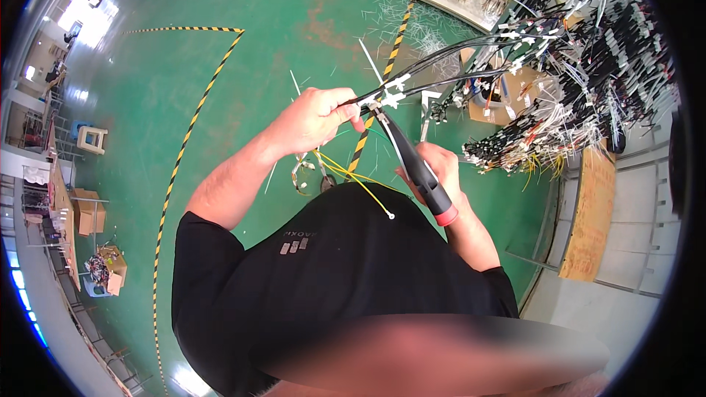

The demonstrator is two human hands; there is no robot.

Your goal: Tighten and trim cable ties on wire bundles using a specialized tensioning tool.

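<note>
My left hand point(320, 119) is closed around a bundle of black cables, part of a wire harness point(448, 53) that runs off to the upper right. White cable ties point(371, 60) and small white connectors stick out beside the grip. Held in my right hand point(440, 167) is a black cable tie gun point(409, 153) with a red end cap. Its nose meets the harness just right of my left fingers. Yellow-green wires point(360, 176) with a ring terminal hang below the left hand, in front of my black shirt.
A dense mass of hanging harnesses point(573, 103) fills the right side, with a cardboard box point(482, 106) beneath. Cut tie ends point(419, 26) litter the green floor near the striped tape point(397, 40). A wooden board point(590, 213) stands at right; a stool point(91, 140) and boxes point(88, 212) at left.
</note>
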